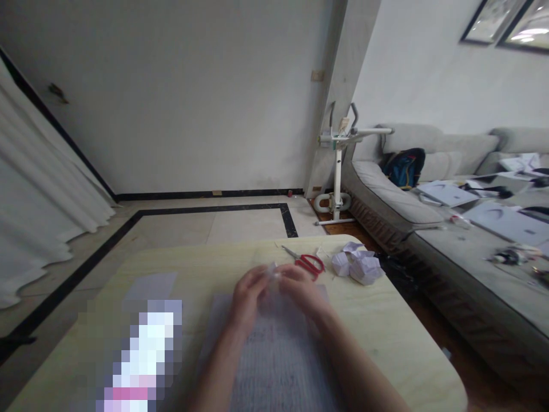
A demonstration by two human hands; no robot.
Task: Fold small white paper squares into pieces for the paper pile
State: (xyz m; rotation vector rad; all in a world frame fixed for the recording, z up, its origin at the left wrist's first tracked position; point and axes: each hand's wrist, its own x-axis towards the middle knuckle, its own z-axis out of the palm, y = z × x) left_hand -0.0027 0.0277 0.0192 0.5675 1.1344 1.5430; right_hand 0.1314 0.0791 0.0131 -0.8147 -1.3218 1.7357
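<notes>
My left hand (249,292) and my right hand (300,286) meet over the middle of the table, both with bent, closed fingers. Between their fingertips they pinch a small white piece of paper (273,268); motion blur hides its exact shape. Beneath my hands and forearms lies a large sheet covered in rows of writing or print (274,355). Scissors with red handles (309,264) rest just beyond my right hand, blades pointing away to the left. Farther right sits a cluster of crumpled or folded white paper pieces (358,264).
The pale wooden table (398,343) has rounded corners. A blank paper sheet (152,284) lies on its left side, next to a pixelated bright object (146,349). Paper scraps lie near the scissors. A grey sofa (480,257) stands right, a white exercise machine (337,171) behind.
</notes>
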